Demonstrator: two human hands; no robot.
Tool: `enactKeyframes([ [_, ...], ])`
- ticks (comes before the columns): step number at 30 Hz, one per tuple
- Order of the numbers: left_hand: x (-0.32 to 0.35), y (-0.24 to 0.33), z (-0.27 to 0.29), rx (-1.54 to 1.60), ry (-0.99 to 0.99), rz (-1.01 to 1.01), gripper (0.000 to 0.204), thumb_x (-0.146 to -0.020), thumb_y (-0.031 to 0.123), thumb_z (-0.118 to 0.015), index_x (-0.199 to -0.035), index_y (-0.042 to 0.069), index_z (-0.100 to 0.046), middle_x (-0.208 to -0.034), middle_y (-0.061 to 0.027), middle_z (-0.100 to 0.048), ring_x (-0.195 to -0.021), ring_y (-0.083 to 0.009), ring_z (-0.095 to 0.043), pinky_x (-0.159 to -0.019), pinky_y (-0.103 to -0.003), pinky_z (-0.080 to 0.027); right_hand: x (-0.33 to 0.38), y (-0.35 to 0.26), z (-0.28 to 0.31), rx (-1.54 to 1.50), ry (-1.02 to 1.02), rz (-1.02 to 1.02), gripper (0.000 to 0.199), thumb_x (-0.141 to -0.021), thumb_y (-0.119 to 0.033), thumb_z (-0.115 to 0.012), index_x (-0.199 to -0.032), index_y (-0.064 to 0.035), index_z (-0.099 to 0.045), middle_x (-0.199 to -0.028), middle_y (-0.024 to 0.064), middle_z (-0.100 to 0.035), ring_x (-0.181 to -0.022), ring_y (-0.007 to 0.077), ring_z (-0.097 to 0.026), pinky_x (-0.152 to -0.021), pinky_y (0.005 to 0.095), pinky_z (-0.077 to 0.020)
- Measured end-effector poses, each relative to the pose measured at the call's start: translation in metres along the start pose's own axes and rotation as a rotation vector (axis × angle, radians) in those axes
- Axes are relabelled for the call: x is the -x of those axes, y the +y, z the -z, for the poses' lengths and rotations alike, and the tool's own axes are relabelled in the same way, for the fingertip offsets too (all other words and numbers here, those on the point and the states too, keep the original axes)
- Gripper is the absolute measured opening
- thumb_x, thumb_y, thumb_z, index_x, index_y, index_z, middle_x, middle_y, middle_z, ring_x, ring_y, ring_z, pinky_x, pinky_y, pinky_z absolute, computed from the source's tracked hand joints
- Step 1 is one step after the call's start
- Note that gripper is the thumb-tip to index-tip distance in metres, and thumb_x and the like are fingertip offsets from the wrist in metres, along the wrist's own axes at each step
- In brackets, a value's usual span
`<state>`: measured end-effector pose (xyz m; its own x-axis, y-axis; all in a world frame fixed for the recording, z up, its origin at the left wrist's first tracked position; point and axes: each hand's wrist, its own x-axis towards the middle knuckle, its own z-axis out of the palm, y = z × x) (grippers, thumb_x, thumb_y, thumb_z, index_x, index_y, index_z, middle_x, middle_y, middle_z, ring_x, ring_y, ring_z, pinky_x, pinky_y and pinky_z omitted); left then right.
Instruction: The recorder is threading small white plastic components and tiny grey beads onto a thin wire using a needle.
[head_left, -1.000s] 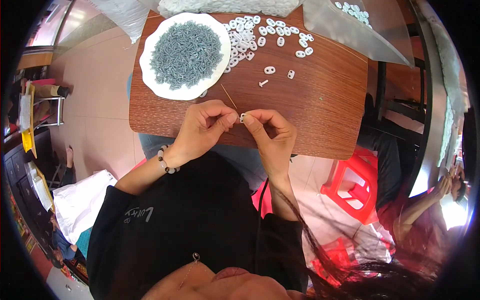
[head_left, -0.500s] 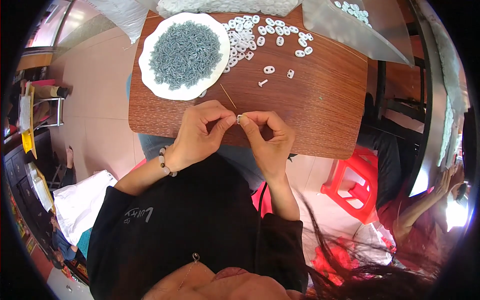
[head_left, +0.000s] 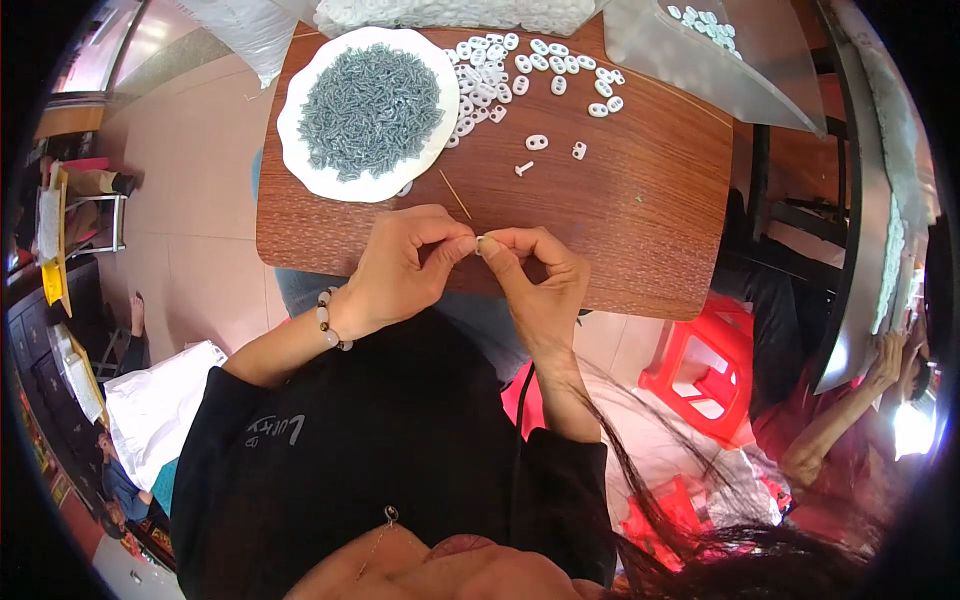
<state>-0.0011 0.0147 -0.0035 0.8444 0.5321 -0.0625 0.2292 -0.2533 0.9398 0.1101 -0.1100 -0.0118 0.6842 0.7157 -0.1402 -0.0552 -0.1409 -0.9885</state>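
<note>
Close to the table's near edge, my two hands meet in pinches. My right hand [head_left: 540, 285] grips a small white plastic piece [head_left: 480, 243] between thumb and forefinger, and the fingers cover most of it. The closed fingertips of my left hand [head_left: 405, 265] press up against its left side; whatever they pinch is hidden. Just beyond the fingertips lies a thin wooden stick [head_left: 454, 193]. Farther back are a white T-shaped piece [head_left: 524, 169], an oval two-holed white piece [head_left: 537, 142] and a squarish one [head_left: 579, 151].
A scalloped white plate [head_left: 292, 120] heaped with small grey rod-like pieces [head_left: 370, 110] stands at the table's [head_left: 640, 235] back left. Several white two-holed pieces [head_left: 480, 85] lie beside it. A translucent bin [head_left: 690, 75] borders the back right. A red stool [head_left: 700, 380] stands right of the table.
My hands stay almost in place, still pinched together. The small white piece shows slightly differently between the fingertips. At the right, another person's arm has shifted slightly.
</note>
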Motion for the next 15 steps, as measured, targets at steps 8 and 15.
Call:
enactKeyframes([
  [8,-0.0023,-0.0021,0.0006,0.320,-0.052,0.165,0.019,-0.094,0.013,-0.056,-0.090,-0.003,-0.065,-0.075,-0.0024,-0.059,-0.067,-0.0066,-0.053,-0.060,-0.020,-0.044,-0.0033,0.0034,0.0008,-0.136,0.022,-0.048,0.009,-0.084,-0.006,-0.069,-0.088,0.0025,-0.068,-0.077,-0.0006,-0.065,-0.070,0.0032,-0.053,-0.065,0.0183,-0.0435],
  [15,-0.0039,-0.0051,0.0031,0.501,-0.090,0.310,0.026,-0.096,0.019,-0.054,-0.093,-0.003,-0.067,-0.073,-0.0026,-0.062,-0.067,-0.0054,-0.055,-0.061,-0.020,-0.046,-0.0039,0.0041,0.0010,-0.162,0.034,-0.111,0.009,-0.083,-0.008,-0.070,-0.087,0.0006,-0.068,-0.078,-0.0002,-0.064,-0.071,0.0040,-0.054,-0.068,0.0185,-0.0424],
])
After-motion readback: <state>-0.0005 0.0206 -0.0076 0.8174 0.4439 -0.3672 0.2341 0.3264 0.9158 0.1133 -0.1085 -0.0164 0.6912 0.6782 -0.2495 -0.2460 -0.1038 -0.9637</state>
